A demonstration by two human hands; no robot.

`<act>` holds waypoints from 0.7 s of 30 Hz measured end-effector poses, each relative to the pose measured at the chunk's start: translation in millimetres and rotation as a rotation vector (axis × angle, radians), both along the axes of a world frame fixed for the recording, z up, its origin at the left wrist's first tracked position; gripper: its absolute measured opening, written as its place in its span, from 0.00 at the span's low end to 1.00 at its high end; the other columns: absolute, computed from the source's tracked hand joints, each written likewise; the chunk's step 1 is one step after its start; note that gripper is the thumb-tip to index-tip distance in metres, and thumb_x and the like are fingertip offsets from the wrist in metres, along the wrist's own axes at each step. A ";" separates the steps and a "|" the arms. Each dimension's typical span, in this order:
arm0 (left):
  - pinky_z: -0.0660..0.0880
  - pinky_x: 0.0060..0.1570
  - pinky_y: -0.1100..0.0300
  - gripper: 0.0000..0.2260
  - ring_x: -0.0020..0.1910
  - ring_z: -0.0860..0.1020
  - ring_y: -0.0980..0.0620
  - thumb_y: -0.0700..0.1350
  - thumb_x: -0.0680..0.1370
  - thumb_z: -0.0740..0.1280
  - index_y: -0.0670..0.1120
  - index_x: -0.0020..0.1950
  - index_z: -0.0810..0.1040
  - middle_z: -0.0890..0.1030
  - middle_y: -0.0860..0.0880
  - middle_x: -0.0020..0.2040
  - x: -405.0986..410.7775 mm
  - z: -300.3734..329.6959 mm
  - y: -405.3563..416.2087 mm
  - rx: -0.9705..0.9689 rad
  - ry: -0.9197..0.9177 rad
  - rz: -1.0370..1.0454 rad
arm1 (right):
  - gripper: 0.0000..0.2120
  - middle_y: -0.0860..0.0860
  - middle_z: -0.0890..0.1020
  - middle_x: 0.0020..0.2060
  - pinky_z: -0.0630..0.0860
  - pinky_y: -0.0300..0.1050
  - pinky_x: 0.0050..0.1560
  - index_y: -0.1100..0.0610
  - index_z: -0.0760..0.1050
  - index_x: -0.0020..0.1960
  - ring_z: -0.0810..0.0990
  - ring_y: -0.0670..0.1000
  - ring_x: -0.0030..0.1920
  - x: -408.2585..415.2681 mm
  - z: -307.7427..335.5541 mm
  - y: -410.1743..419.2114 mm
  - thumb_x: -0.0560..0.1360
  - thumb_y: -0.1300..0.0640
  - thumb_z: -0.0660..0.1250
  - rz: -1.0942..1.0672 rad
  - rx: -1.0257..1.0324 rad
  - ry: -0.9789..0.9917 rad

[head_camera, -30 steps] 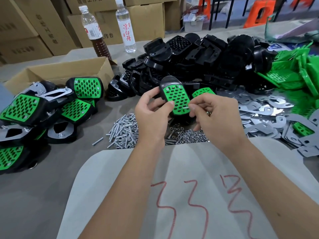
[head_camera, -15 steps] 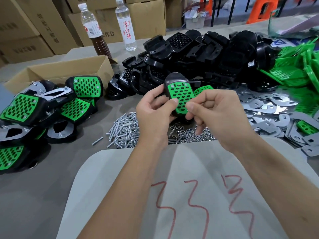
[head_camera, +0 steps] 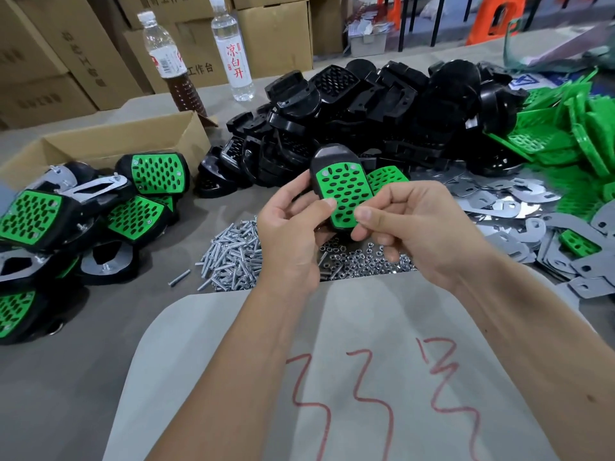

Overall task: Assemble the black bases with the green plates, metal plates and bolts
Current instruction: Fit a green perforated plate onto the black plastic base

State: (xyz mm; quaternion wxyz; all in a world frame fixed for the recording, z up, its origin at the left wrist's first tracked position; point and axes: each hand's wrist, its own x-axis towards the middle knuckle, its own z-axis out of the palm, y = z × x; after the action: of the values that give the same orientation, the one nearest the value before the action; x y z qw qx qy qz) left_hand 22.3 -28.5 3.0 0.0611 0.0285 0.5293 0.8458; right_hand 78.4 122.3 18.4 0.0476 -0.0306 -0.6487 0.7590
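Observation:
My left hand point(head_camera: 293, 227) grips a black base point(head_camera: 327, 158) with a perforated green plate point(head_camera: 346, 191) set in its face, held upright above the table. My right hand point(head_camera: 412, 224) has curled fingers at the plate's lower right edge, thumb tip touching it; whether it pinches a bolt there I cannot tell. Below the hands lie a heap of bolts point(head_camera: 229, 257) and a heap of nuts point(head_camera: 362, 261). Loose black bases point(head_camera: 382, 104) are piled behind, green plates point(head_camera: 572, 134) at the right, metal plates point(head_camera: 519, 207) in front of them.
Finished assemblies point(head_camera: 66, 221) are stacked at the left beside an open cardboard box point(head_camera: 109, 141). Two bottles point(head_camera: 233, 54) stand at the back before stacked cartons. A white sheet with red marks point(head_camera: 366, 377) covers the near table edge.
The held base has risen slightly and tilted more upright. My right hand's fingers have shifted down to the plate's lower right edge.

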 end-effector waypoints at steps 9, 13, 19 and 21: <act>0.85 0.45 0.52 0.19 0.50 0.86 0.43 0.27 0.77 0.67 0.43 0.65 0.80 0.87 0.40 0.52 0.6 1.9 -3.1 0.086 -0.046 -0.059 | 0.08 0.61 0.84 0.33 0.70 0.38 0.21 0.63 0.79 0.40 0.71 0.47 0.24 -0.9 -1.2 2.7 0.78 0.68 0.71 0.039 0.075 0.079; 0.84 0.49 0.49 0.19 0.46 0.86 0.47 0.26 0.76 0.69 0.45 0.62 0.80 0.87 0.42 0.48 1.2 1.7 0.5 0.076 -0.031 -0.001 | 0.08 0.58 0.85 0.33 0.68 0.35 0.21 0.61 0.81 0.40 0.71 0.44 0.24 -3.8 -8.8 -6.0 0.78 0.66 0.71 -0.111 -0.098 -0.006; 0.85 0.43 0.55 0.18 0.45 0.87 0.48 0.28 0.77 0.69 0.45 0.62 0.78 0.88 0.45 0.48 2.8 3.4 4.7 0.191 -0.085 0.007 | 0.15 0.53 0.78 0.33 0.62 0.37 0.21 0.57 0.77 0.48 0.67 0.45 0.24 -5.6 -8.8 -10.1 0.70 0.54 0.82 -0.355 -0.010 0.027; 0.84 0.43 0.55 0.18 0.46 0.87 0.47 0.28 0.77 0.68 0.45 0.63 0.78 0.88 0.43 0.50 4.4 4.2 6.2 0.221 -0.080 -0.001 | 0.27 0.54 0.81 0.42 0.64 0.37 0.22 0.57 0.77 0.58 0.71 0.46 0.28 -6.3 -5.4 -6.9 0.66 0.47 0.81 -0.269 -0.076 -0.073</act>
State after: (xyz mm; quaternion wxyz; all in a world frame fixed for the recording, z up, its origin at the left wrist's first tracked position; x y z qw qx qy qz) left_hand 26.7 -22.3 7.2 0.0792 0.0014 0.4302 0.8993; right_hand 72.1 115.4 13.0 0.1241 -0.1466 -0.6110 0.7680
